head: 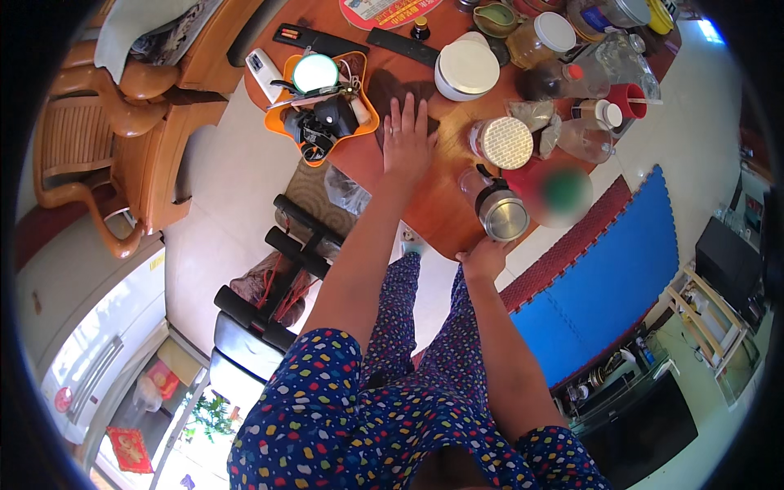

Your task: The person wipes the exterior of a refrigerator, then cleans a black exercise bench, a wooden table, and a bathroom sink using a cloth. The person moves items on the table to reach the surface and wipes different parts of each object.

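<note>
My left hand [407, 144] lies palm down, fingers slightly spread, over a dark brown cloth [384, 92] on the wooden table [438, 211]. A ring is on one of its fingers. Just left of it sits an orange star-shaped tray [370, 110] holding a round mirror-like disc [315, 74], a black pouch [335, 114] and small tools. My right hand [484, 260] is at the table's near edge, thumb out to the side. Directly beyond it stands a clear bottle with a steel lid [505, 219]; the fingers are partly hidden by it.
Right of the cloth are a white lidded container [467, 68], a jar with a patterned lid [505, 143], a red-and-green blurred round thing [560, 190] and several jars and bottles. A black exercise bench [269, 331] stands at left, blue foam mats [600, 294] at right.
</note>
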The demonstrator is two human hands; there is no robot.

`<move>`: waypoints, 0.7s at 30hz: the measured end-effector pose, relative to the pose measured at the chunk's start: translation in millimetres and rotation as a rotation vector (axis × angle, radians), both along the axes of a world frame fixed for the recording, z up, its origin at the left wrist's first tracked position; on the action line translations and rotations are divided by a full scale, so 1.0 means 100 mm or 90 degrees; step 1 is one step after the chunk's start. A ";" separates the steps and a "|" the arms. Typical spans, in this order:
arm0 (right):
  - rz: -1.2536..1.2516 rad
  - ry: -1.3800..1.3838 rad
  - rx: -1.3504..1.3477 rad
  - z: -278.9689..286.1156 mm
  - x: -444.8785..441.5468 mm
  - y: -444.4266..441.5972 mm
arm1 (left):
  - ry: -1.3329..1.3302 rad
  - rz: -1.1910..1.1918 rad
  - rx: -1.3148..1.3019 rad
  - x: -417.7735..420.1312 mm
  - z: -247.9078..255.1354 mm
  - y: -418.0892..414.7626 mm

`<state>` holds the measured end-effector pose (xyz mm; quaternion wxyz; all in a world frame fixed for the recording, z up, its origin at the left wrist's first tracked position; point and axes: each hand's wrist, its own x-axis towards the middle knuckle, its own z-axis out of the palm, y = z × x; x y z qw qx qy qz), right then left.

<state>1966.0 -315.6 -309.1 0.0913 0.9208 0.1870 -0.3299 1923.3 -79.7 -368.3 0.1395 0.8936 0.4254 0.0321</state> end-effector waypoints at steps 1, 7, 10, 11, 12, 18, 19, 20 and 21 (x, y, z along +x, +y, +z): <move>0.002 -0.001 -0.004 0.04 -0.02 0.02 | 0.003 -0.010 0.002 0.04 -0.01 0.11; 0.014 0.002 -0.022 0.14 -0.02 0.07 | 0.009 -0.026 0.005 -0.12 -0.06 0.06; 0.023 -0.002 -0.030 0.09 0.01 0.00 | 0.013 -0.005 -0.069 -0.56 0.01 -0.38; 0.027 -0.012 -0.015 0.07 0.00 -0.01 | 0.017 0.000 -0.037 -0.74 0.00 -0.46; 0.031 -0.021 -0.001 0.06 -0.01 -0.03 | 0.021 0.004 -0.006 -0.93 -0.03 -0.53; 0.039 -0.022 0.004 0.04 -0.06 -0.05 | -0.051 0.135 0.019 -1.19 -0.12 -0.48; 0.034 -0.019 -0.002 0.07 -0.05 -0.02 | -0.081 0.169 0.031 -1.08 -0.15 -0.55; 0.034 -0.021 -0.001 0.08 -0.05 -0.01 | -0.036 0.168 0.006 -1.00 -0.15 -0.70; 0.031 -0.026 -0.004 0.08 -0.03 -0.02 | -0.036 0.076 -0.024 -0.92 -0.12 -0.83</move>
